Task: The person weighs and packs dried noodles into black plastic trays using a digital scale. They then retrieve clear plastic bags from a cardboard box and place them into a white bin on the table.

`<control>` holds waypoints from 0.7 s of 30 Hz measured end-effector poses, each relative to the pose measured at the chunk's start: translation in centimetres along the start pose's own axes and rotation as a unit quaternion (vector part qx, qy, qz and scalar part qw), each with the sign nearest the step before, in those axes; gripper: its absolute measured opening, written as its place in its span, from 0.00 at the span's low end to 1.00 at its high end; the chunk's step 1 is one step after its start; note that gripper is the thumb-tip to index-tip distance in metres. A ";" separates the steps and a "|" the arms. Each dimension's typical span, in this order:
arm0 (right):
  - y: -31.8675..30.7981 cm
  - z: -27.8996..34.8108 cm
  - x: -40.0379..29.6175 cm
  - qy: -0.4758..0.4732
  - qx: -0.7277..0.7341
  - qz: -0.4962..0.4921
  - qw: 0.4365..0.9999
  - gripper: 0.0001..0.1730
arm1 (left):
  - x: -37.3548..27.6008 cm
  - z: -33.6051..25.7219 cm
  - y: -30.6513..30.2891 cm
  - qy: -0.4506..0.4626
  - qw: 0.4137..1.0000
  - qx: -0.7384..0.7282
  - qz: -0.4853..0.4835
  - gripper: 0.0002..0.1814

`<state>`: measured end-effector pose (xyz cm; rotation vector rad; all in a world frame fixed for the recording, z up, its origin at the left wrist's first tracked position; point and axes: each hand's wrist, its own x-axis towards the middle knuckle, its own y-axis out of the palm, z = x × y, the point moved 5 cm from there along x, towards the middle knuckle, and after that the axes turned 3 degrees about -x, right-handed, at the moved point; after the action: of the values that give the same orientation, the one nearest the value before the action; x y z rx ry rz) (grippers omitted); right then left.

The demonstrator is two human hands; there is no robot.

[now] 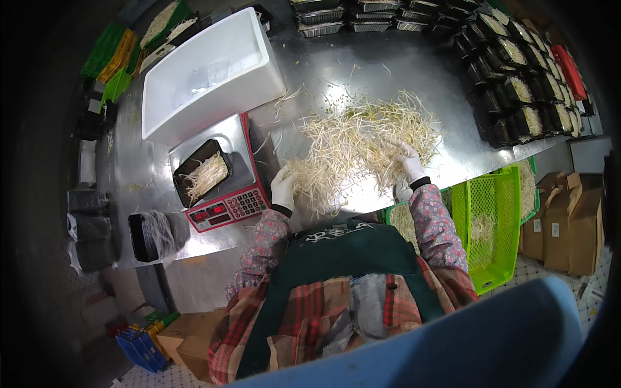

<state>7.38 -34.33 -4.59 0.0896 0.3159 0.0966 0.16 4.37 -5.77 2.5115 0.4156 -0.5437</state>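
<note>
A loose heap of bean sprouts [349,140] is spread on the steel table in front of me. My left hand [283,186], in a white glove, touches the heap's left edge, beside the scale. My right hand [410,160], gloved too, has its fingers among the sprouts on the right side. Sprouts partly cover the fingertips of both hands, so any grip is hidden. Left of the heap stands a red digital scale [228,208] with a lit display. A black plastic tray [182,184] partly filled with sprouts [209,174] rests tilted on its steel pan [220,133].
A white foam box [218,92] stands behind the scale. Stacked black trays of sprouts [521,87] line the right side, more stacks [320,22] the back. Empty-looking black trays [143,237] sit front left. A green crate [490,233] stands below the table's right edge.
</note>
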 end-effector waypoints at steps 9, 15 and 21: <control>-0.7 -0.4 -0.2 0.032 -0.095 -0.062 0.993 0.32 | -1.9 -1.6 0.1 -0.005 0.996 0.084 -0.003 0.26; 0.8 0.4 -0.6 -0.008 -0.203 -0.064 0.977 0.30 | -1.0 -0.5 -0.7 0.026 0.997 0.064 0.022 0.30; 1.9 0.9 -0.9 -0.079 -0.403 -0.031 0.911 0.33 | -0.4 0.9 -2.0 0.025 0.999 -0.008 0.029 0.34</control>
<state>6.65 -32.64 -3.30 -0.7333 0.0980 0.1493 -1.24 5.43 -7.22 2.5183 0.3620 -0.4528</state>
